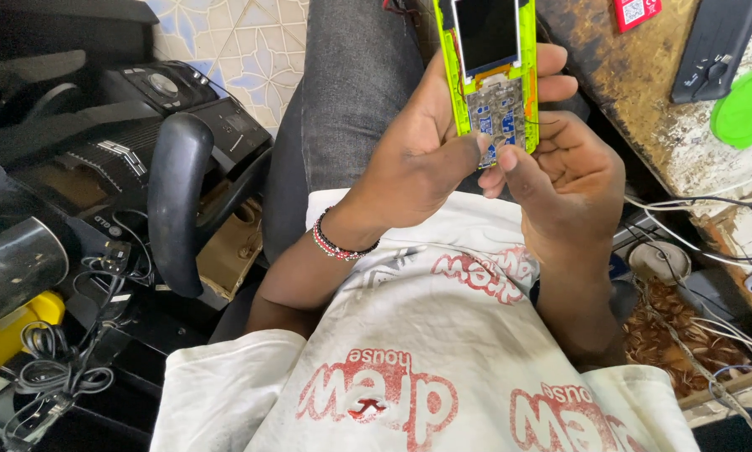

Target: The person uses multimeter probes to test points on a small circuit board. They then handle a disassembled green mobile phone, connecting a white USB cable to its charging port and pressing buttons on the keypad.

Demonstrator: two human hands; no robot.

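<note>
- Yellow-green phone frame (493, 75), screen and bare circuit board showing, held upright above the lap.
- Left hand (418, 163) closed around its left edge; right hand (564, 180) grips its lower right.
- Table (644, 100) at right carries a green lid (748, 107).

Soft, even daylight fills the scene; the white shirt (443, 351) and tabletop (685, 125) at two o'clock look bright, the clutter at nine o'clock sits in shadow. Focus is sharp, edges slightly bowed.

Glossy yellow-green plastic phone frame (493, 75), rough worn wooden bench (635, 100).
</note>
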